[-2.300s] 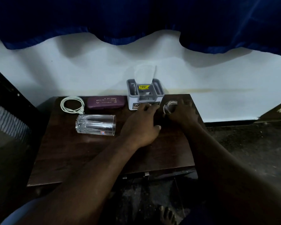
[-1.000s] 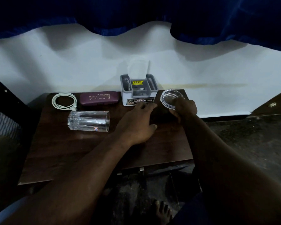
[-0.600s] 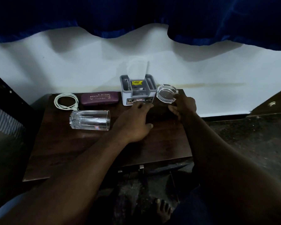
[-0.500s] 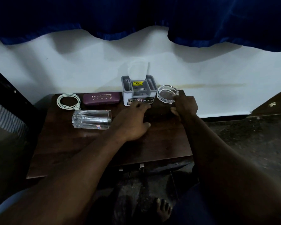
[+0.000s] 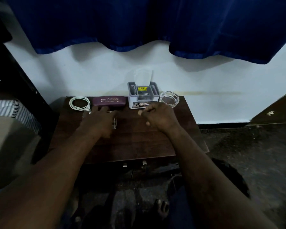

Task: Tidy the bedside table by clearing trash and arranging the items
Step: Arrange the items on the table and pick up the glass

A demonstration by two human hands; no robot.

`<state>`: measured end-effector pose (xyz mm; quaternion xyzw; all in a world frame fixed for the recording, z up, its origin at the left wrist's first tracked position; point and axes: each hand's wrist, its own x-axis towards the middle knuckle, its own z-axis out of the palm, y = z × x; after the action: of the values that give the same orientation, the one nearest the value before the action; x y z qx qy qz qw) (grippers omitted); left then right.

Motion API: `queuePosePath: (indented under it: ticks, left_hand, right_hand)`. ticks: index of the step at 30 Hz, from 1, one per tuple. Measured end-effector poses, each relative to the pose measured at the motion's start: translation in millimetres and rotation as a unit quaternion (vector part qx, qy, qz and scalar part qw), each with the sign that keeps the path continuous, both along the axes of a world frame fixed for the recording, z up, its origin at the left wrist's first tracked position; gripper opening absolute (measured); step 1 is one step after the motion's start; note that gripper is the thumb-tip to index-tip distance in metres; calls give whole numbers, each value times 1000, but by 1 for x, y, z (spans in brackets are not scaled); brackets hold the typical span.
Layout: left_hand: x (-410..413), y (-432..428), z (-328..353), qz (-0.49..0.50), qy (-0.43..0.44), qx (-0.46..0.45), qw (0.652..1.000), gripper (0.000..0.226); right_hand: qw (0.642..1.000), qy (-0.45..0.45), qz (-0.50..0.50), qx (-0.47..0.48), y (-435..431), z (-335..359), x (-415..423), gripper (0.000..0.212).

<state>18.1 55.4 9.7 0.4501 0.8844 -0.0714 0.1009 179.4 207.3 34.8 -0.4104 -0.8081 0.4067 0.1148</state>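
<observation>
Counting items on the bedside table [image 5: 139, 142]: one coiled white cable [image 5: 79, 103], one maroon spectacle case [image 5: 109, 101], one grey-and-white organiser box [image 5: 143, 95], one glass ashtray [image 5: 169, 98] and one drinking glass [image 5: 114, 123]. Total: five.

The first four sit in a row along the back edge by the wall, left to right in that order. The ashtray is at the back right corner, just beside the box.

The drinking glass is in front of the case, left of centre. It is almost wholly hidden under my left hand [image 5: 99, 121]; only a sliver of its rim shows at the hand's right edge.

Hands: two, both forearms reaching in from the near edge.
- Left: palm down over the glass, fingertips near the front of the case. The hand is blurred, so I cannot tell whether the fingers actually grip the glass.
- Right hand [image 5: 158, 115]: just in front of the organiser box, fingers loosely curled, holding nothing, apart from the ashtray.
</observation>
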Motion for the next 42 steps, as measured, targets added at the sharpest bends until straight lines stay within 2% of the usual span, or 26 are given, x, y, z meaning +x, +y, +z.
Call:
queuePosePath:
  ticks: [6, 12, 14, 16, 17, 18, 20, 21, 24, 26, 28, 30, 32, 34, 36, 39, 42]
  left_hand:
    - [-10, -17, -13, 23, 83, 24, 996, 83]
    - [-13, -13, -13, 62, 91, 36, 993, 39]
    - [-7, -3, -12, 74, 66, 62, 993, 48]
    - [3, 9, -7, 105, 6, 130, 986, 72]
    - [9, 17, -4, 122, -54, 185, 974, 79]
    - [13, 24, 0, 138, -149, 252, 946, 77]
    - [23, 39, 7, 153, -346, 356, 855, 60]
    - [28, 44, 9, 143, -395, 387, 820, 54]
    - [39, 61, 16, 124, -442, 448, 767, 54]
    - [42, 69, 18, 154, -504, 474, 705, 55]
    - [42, 75, 20, 201, -569, 471, 644, 48]
    - [43, 80, 23, 247, -635, 424, 597, 38]
    - [45, 85, 24, 264, -671, 365, 590, 31]
    - [45, 90, 22, 273, -676, 321, 605, 35]
    - [47, 95, 20, 288, -693, 275, 601, 39]
    - [57, 102, 13, 284, -747, 225, 558, 48]
    - [74, 110, 7, 246, -795, 204, 515, 64]
  right_hand:
    - [995, -70, 74, 24, -27, -3, 3, 25]
    - [982, -135, 127, 34, -20, -13, 0, 27]
    - [983, -137, 119, 34, -12, -16, 0, 30]
    - [983, -140, 116, 31, -5, -18, -1, 38]
    - [982, -145, 119, 31, 0, -19, -1, 44]
    - [980, -151, 124, 35, 4, -19, -1, 50]
    - [979, -146, 136, 39, 11, -19, 0, 55]
    - [982, -125, 138, 33, 13, -18, 1, 57]
    - [992, -36, 119, 14, 19, -13, 7, 54]
    - [995, 1, 95, -34, 25, -8, 9, 40]
    - [990, 42, 61, -118, 33, -4, 13, 34]
    - [980, 93, 19, -175, 42, -2, 18, 32]
    - [968, 151, -12, -202, 49, -1, 25, 32]
    - [954, 209, -37, -211, 55, 1, 31, 36]
    - [942, 262, -41, -207, 60, 3, 36, 32]
    - [928, 320, -16, -189, 64, 5, 36, 33]
    - [913, 353, -73, -188, 67, 2, 33, 53]
